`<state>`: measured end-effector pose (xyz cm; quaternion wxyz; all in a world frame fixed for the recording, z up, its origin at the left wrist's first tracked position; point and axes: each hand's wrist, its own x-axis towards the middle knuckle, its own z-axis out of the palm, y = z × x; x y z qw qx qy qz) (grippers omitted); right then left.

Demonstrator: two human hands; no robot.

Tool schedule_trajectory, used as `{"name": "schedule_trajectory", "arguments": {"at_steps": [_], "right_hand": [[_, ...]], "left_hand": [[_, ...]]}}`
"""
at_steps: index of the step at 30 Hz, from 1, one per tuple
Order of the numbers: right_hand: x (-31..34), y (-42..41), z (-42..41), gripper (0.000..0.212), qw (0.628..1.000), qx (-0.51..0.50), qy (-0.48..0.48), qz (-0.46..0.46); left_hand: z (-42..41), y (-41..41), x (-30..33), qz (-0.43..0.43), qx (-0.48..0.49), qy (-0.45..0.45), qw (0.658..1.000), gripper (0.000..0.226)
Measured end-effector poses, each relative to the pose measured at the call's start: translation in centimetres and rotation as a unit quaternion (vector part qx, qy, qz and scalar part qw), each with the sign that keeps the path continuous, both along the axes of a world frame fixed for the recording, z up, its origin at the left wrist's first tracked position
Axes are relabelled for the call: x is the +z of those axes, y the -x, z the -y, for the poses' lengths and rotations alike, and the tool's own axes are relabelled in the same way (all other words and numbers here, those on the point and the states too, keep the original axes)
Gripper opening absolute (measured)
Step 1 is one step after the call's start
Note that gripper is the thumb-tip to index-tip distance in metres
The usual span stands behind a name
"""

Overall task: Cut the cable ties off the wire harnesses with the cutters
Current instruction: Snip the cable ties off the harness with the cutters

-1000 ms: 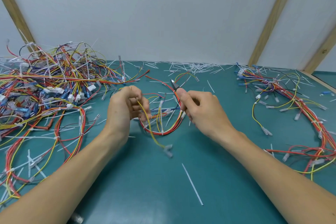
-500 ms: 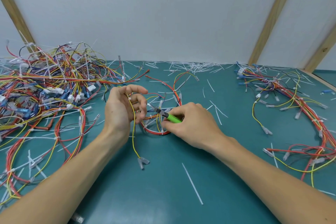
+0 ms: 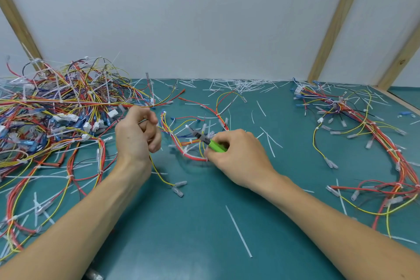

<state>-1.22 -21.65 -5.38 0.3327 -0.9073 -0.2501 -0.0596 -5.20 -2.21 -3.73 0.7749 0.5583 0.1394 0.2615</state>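
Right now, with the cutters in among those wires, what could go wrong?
1. The cutters in the right hand have their tip inside the small red and yellow harness, so they may nick a wire instead of a tie.
2. The left hand holds only one yellow wire; the bundle could shift under the cut.
3. A snipped tie could fly off.

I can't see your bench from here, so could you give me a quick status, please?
Left hand grips harness wires. Right hand holds green-handled cutters, tips at the harness. Loose cut ties litter the mat; nothing blocking.
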Motion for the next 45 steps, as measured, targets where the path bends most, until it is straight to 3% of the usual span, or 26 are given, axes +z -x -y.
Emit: {"name": "schedule_trajectory", "arguments": {"at_steps": [3,9,13,17,24,29,33,35,37,39,42,45], "right_hand": [[0.4,-1.1,0.7,0.029,0.996,-0.049,-0.070,0.004],[0.3,-2.2,1.7,0.018,0.986,-0.085,-0.143,0.008],[0.1,-1.9,1.2,0.021,0.983,-0.066,-0.172,-0.007],[0.3,-2.0,1.1,0.021,0.974,-0.049,-0.218,-0.036],[0.3,-2.9,2.0,0.027,0.973,-0.089,-0.211,0.005],[0.4,-3.3,2.5,0.034,0.976,-0.127,-0.174,0.035],[0.6,-3.5,2.6,0.042,0.973,-0.151,-0.166,0.043],[0.6,-3.6,2.8,0.039,0.972,-0.163,-0.160,0.047],[0.5,-3.8,3.0,0.031,0.973,-0.170,-0.149,0.050],[0.3,-3.9,3.0,0.029,0.975,-0.170,-0.135,0.051],[0.1,-3.9,2.9,0.028,0.980,-0.159,-0.112,0.051],[0.0,-3.7,2.8,0.025,0.985,-0.140,-0.091,0.047]], "left_hand": [[0.1,-0.2,-0.2,-0.053,-0.007,-0.055,0.997,0.032],[1.2,-0.2,-0.9,-0.148,-0.092,-0.138,0.975,0.022],[1.6,-0.1,-1.1,-0.154,-0.139,-0.153,0.966,0.017],[1.5,-0.1,-1.1,-0.147,-0.114,-0.152,0.971,0.012],[-0.1,-0.1,0.1,-0.064,0.044,-0.049,0.996,0.016],[-0.8,0.2,0.7,0.022,0.086,0.006,0.996,0.013],[-1.0,0.5,0.8,0.072,0.113,0.008,0.991,0.038],[-1.2,0.4,0.9,0.075,0.135,-0.046,0.987,0.035],[-0.9,0.2,1.0,0.042,0.104,-0.116,0.987,0.025],[-0.3,0.1,0.7,-0.027,-0.003,-0.140,0.990,0.023],[0.8,0.2,-0.3,-0.158,-0.160,-0.159,0.961,0.036],[1.4,0.1,-0.9,-0.206,-0.212,-0.176,0.939,0.038]]}}
